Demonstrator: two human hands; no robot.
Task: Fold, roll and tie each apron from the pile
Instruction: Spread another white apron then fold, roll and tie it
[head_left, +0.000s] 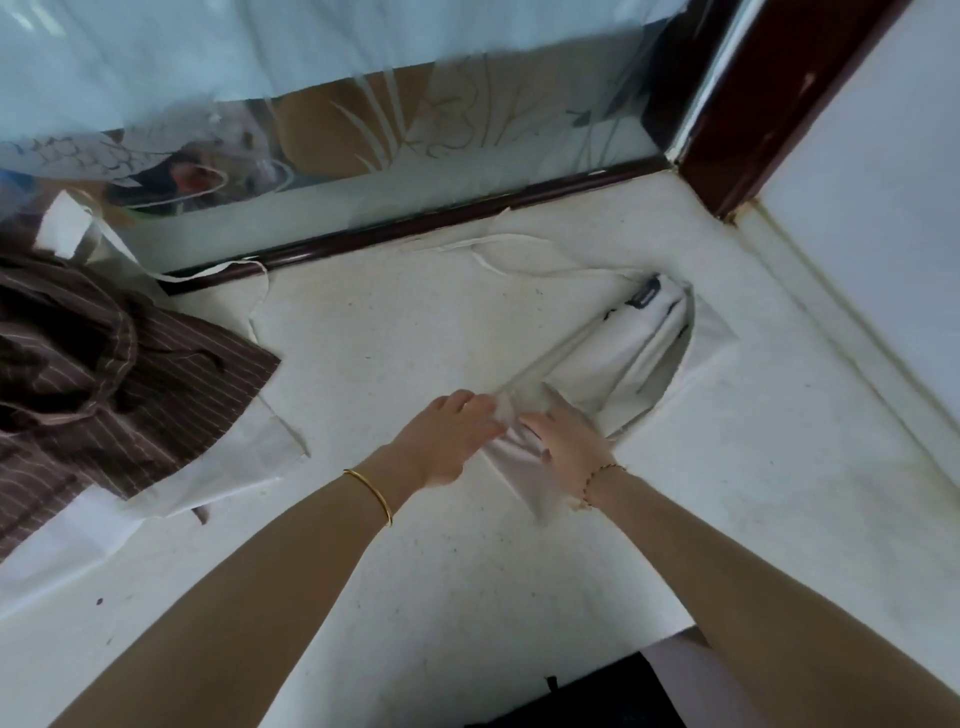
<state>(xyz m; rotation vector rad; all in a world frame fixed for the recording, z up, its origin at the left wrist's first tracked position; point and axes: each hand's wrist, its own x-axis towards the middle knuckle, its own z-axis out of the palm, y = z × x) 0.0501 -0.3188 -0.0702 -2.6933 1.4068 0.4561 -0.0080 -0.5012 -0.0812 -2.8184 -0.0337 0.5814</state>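
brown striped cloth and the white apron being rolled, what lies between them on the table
In the head view only bare white tabletop lies between the brown striped cloth and the white apron; nothing stands there.

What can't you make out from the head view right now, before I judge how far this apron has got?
- White apron: its near end lies under both hands, so how far it is rolled is hidden.
- Left hand and right hand: their fingers blur into the cloth, so the grip is unclear.
- Brown striped cloth: cut off by the left edge.
- Dark print: too small to read.
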